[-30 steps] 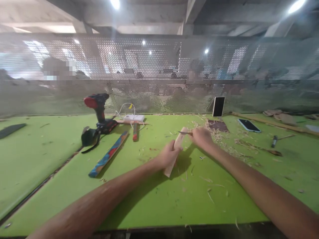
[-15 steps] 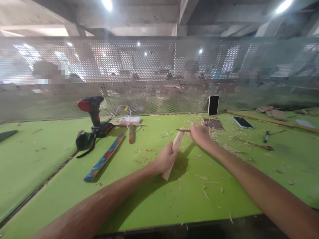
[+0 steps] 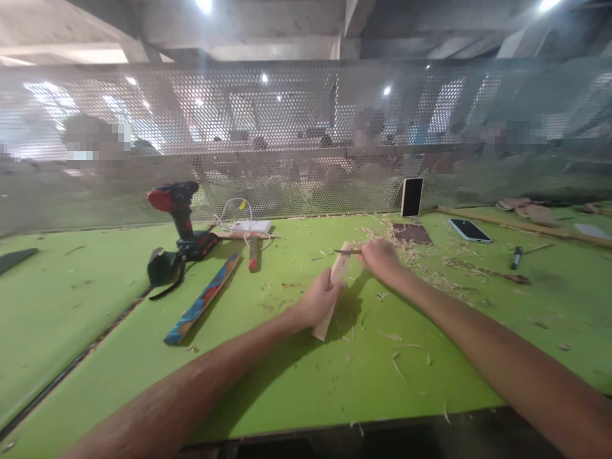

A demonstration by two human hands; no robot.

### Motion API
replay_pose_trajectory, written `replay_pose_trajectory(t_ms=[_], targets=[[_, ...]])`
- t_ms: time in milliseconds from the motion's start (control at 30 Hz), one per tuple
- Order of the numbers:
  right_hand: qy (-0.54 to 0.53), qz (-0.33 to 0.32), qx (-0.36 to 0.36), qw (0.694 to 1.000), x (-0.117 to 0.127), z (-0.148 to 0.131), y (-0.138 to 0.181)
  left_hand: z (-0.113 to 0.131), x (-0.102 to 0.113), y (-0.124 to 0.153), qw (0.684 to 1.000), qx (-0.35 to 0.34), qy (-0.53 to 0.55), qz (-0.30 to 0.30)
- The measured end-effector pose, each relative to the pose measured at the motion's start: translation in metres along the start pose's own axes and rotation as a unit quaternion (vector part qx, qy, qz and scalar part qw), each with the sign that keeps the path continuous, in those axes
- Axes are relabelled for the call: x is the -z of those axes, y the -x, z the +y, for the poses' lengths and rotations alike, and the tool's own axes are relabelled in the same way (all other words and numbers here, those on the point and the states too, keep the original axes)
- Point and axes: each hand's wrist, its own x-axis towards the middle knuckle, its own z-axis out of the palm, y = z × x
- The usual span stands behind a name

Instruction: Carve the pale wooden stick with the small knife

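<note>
My left hand [image 3: 319,298] is closed around the middle of a pale strip of wood [image 3: 340,264], which slants up and away over the green table [image 3: 287,370]. In my closed right hand [image 3: 380,256] is a knife [image 3: 347,252]; its handle is mostly hidden by the fingers. The blade points left and lies across the strip near its far end. Thin wood shavings [image 3: 396,366] are scattered around both hands.
A cordless drill [image 3: 182,220] stands at left, beside a blue-and-red painted wood strip [image 3: 203,299]. Behind are a white charger with cable [image 3: 251,226], an upright phone [image 3: 412,197] and a perforated screen [image 3: 296,185]. At right lie another phone [image 3: 470,231], a marker [image 3: 516,257] and a wooden spoon [image 3: 514,278].
The knife blade has shifted slightly along the strip, from its far tip to a little nearer my left hand. The view has tilted slightly; both grips stay the same.
</note>
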Motion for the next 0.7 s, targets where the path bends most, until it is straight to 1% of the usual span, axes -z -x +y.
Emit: replay_pose_trajectory(t_ms=[100, 200, 400, 500, 600, 700], targets=[[0.008, -0.015, 0.003, 1.0, 0.004, -0.009, 0.003, 0.001, 0.002, 0.001, 1.0, -0.004, 0.027, -0.011], [0.019, -0.029, -0.012, 0.999, 0.006, -0.014, 0.003, 0.005, 0.002, 0.002, 1.0, 0.012, 0.025, -0.002], [0.015, -0.025, -0.028, 0.999, 0.002, -0.004, -0.002, 0.013, 0.001, 0.005, 0.999, 0.037, 0.011, 0.003], [0.01, -0.046, -0.032, 0.998, 0.003, 0.003, -0.002, 0.018, 0.002, 0.007, 0.999, 0.043, -0.004, -0.002], [0.02, -0.07, -0.035, 0.997, 0.006, 0.002, -0.002, 0.021, 0.005, 0.007, 0.999, 0.051, -0.012, -0.006], [0.032, -0.073, -0.038, 0.996, 0.005, -0.003, -0.005, 0.022, 0.007, 0.005, 0.998, 0.058, -0.019, -0.004]])
